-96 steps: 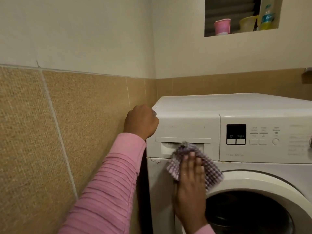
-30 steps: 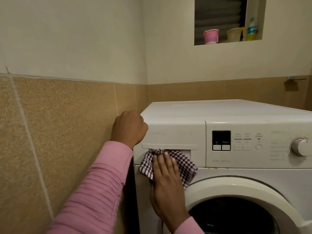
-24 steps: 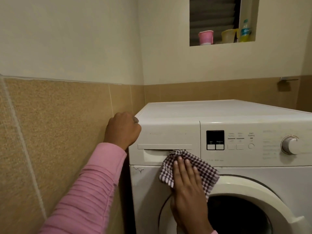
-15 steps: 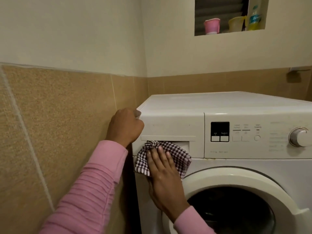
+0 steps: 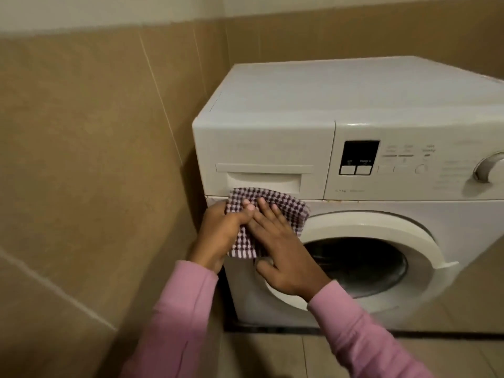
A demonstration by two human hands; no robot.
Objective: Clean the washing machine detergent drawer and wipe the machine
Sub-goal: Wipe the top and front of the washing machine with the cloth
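Note:
A white front-loading washing machine [image 5: 286, 105] stands in the corner. Its detergent drawer [image 5: 264, 175] at the upper left of the front is closed. A purple-and-white checked cloth [image 5: 275, 203] lies against the front panel just below the drawer, overlapping the drawer's lower edge. My left hand [image 5: 218, 236] grips the cloth's left side, thumb on top of the fabric. My right hand [image 5: 283, 252] presses straight fingers flat on the cloth, left of the door ring.
The round door [image 5: 362, 257] with its dark glass fills the lower front. A control panel with a black display [image 5: 360, 156] and a dial [image 5: 488, 167] sits on the right. A brown tiled wall [image 5: 95, 159] stands close on the left, and floor tiles [image 5: 272, 356] lie below.
My left hand came off the machine's top left corner and dropped to take hold of the cloth. The cloth slid slightly lower, and the view tilted downward and closer.

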